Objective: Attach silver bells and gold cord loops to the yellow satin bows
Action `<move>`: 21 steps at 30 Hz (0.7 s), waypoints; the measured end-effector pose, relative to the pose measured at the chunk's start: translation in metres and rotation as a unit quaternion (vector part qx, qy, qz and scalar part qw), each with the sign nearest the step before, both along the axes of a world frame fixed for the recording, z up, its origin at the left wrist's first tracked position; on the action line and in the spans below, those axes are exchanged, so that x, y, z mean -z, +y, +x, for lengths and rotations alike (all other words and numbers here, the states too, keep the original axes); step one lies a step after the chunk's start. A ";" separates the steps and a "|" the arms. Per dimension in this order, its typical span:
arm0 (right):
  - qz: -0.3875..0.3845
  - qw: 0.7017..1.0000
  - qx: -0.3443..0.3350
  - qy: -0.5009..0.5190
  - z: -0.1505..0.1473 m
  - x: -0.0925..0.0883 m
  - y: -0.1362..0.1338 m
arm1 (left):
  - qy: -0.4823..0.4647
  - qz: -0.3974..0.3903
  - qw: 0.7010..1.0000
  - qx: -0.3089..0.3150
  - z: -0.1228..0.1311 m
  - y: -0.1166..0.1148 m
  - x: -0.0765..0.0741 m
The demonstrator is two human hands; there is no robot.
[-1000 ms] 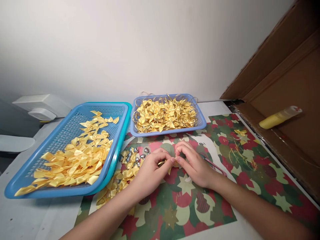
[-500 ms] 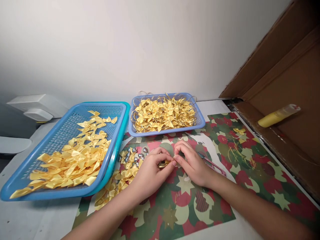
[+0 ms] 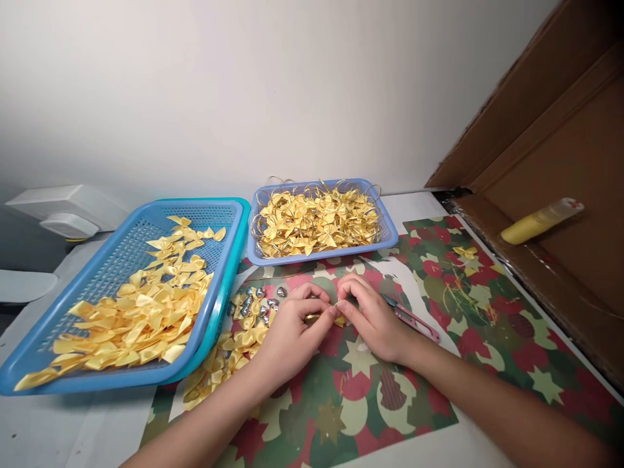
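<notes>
A plain white wall (image 3: 244, 97) backs a pale table covered by a red-and-green patterned sheet (image 3: 468, 325). Your left hand (image 3: 292, 331) and right hand (image 3: 373, 318) meet at the fingertips over that sheet, both pinched on a small yellow bow (image 3: 339, 320). Loose bows (image 3: 234, 344) lie just left of your left hand. Pink snips (image 3: 414, 320) lie just right of your right hand. Two blue trays of bows sit beyond your hands.

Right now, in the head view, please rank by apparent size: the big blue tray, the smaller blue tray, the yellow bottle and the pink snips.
1. big blue tray
2. smaller blue tray
3. yellow bottle
4. pink snips, thinner and shorter than the bottle, though the bottle lies farther away
</notes>
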State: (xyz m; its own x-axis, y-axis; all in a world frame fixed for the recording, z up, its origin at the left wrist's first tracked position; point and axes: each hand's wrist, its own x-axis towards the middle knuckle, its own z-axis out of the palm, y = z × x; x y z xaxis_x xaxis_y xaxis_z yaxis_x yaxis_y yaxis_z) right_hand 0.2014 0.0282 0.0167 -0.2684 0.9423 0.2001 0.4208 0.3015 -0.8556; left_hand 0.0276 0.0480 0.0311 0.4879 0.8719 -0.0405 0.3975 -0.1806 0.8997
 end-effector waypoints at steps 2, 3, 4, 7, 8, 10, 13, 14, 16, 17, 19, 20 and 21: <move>0.007 1.000 -0.001 -0.003 -0.001 0.001 0.000 | -0.008 0.004 1.000 -0.018 0.001 0.000 0.000; 0.012 1.000 -0.001 -0.005 -0.001 0.002 -0.001 | -0.010 0.006 1.000 -0.026 0.001 -0.001 0.000; 0.017 1.000 0.000 -0.005 -0.001 0.003 -0.001 | -0.010 0.008 0.999 -0.034 0.002 -0.001 0.000; 0.025 1.000 0.007 0.002 -0.002 0.007 -0.001 | -0.001 0.004 0.999 -0.043 0.002 -0.003 0.001; 0.025 1.000 0.010 0.006 -0.002 0.009 -0.002 | 0.002 0.001 0.999 -0.042 0.003 -0.003 0.002; 0.023 1.000 0.014 0.010 -0.002 0.012 -0.002 | 0.005 -0.004 0.999 -0.039 0.002 -0.003 0.003; 0.020 1.000 0.017 0.015 -0.002 0.015 -0.001 | -0.003 -0.007 0.999 -0.034 0.002 -0.002 0.004; 0.019 0.999 0.018 0.018 -0.001 0.016 -0.001 | -0.011 -0.007 0.999 -0.030 0.002 -0.002 0.004; 0.015 0.999 0.021 0.023 -0.001 0.017 0.000 | -0.025 -0.007 1.000 -0.016 0.001 -0.002 0.003; 0.014 0.999 0.022 0.025 -0.001 0.017 0.000 | -0.030 -0.008 0.999 -0.010 0.001 -0.002 0.003; 0.012 0.999 0.022 0.028 -0.001 0.018 0.000 | -0.037 -0.013 0.999 -0.004 0.002 -0.002 0.003; 0.012 0.999 0.021 0.030 -0.001 0.018 0.000 | -0.039 -0.016 0.999 -0.006 0.002 -0.002 0.003; 0.013 0.999 0.021 0.031 0.000 0.018 0.000 | -0.042 -0.021 0.999 -0.011 0.002 -0.002 0.003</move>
